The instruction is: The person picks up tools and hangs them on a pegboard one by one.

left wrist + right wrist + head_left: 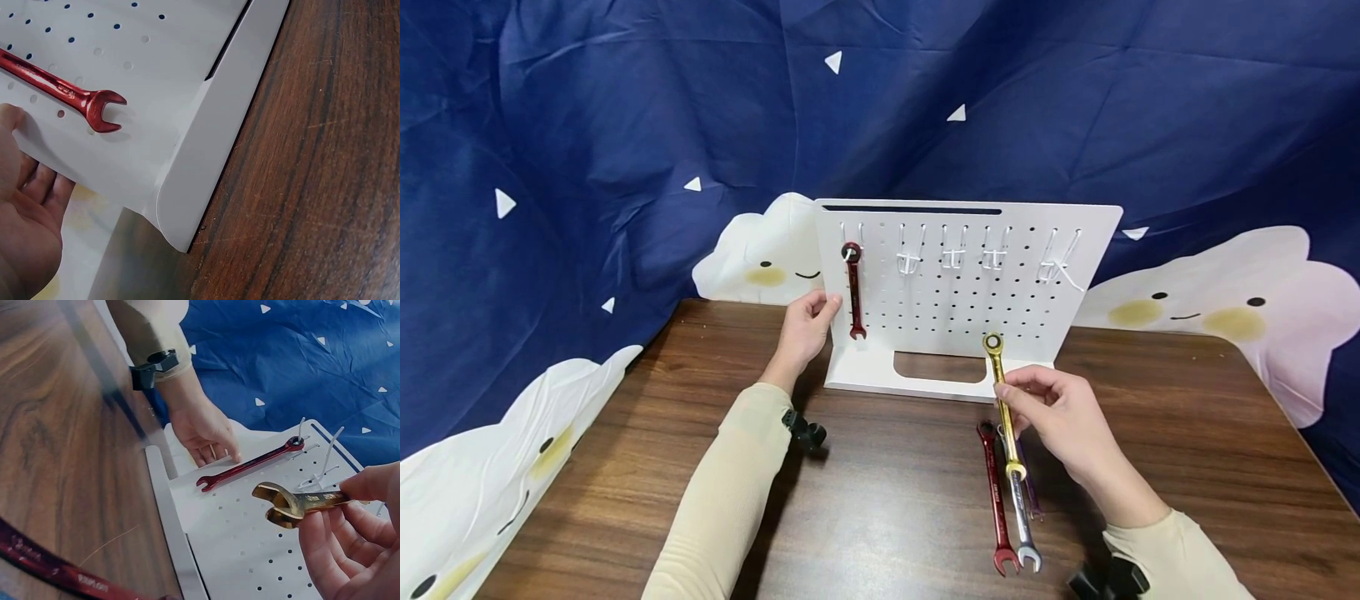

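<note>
A gold combination wrench (1006, 417) is pinched between the thumb and fingers of my right hand (1063, 417), ring end up, in front of the pegboard's lower right. Its open end (281, 503) points away from the hand in the right wrist view. My left hand (805, 333) grips the left edge of the white pegboard (955, 333), thumb on the front face (144, 156) and fingers behind it. Close to that thumb, a red wrench (854, 292) hangs by its ring from a hook. Below the gold wrench lie another red wrench (995, 500), a silver wrench (1021, 517) and a partly hidden purple wrench (1033, 496).
Several white hooks line the pegboard's upper part, among them a middle hook (953, 258) and a far-right hook (1060, 265). The board's base stands on the brown wooden table (865, 500). Behind it hangs a blue cloth (880, 108) with white shapes.
</note>
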Tool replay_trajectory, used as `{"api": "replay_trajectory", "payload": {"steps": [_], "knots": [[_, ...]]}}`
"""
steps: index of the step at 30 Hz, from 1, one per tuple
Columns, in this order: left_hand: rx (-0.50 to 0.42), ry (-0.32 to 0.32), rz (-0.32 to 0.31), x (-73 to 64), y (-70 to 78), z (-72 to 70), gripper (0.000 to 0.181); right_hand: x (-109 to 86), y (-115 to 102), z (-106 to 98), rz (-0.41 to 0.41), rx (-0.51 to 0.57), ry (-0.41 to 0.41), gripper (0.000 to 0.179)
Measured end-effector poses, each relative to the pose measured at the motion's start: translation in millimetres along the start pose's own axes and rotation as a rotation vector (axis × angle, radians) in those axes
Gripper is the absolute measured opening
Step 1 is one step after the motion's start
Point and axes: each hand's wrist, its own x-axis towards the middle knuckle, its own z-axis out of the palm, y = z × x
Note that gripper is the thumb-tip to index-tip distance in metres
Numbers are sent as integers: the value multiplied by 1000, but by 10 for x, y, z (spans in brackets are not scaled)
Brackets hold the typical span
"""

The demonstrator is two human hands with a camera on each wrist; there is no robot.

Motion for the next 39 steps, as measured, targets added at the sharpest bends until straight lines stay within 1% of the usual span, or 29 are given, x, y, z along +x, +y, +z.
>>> {"api": "replay_trajectory", "payload": {"steps": [6, 14, 25, 33, 39], "knots": [[-9, 0, 12, 8, -5, 1, 29, 58, -51, 28, 1, 8, 0, 21], [-13, -1, 2, 8, -13, 6, 28, 138, -119, 91, 4, 50, 5, 21], [-13, 7, 4, 11, -17, 3, 27, 229, -203, 212, 22, 145, 7, 10], [-20, 3, 1, 24, -20, 4, 28, 300, -261, 303, 22, 154, -10, 11], [-30, 5, 6, 27, -33, 1, 27, 355, -274, 365, 38, 203, -27, 7]]}}
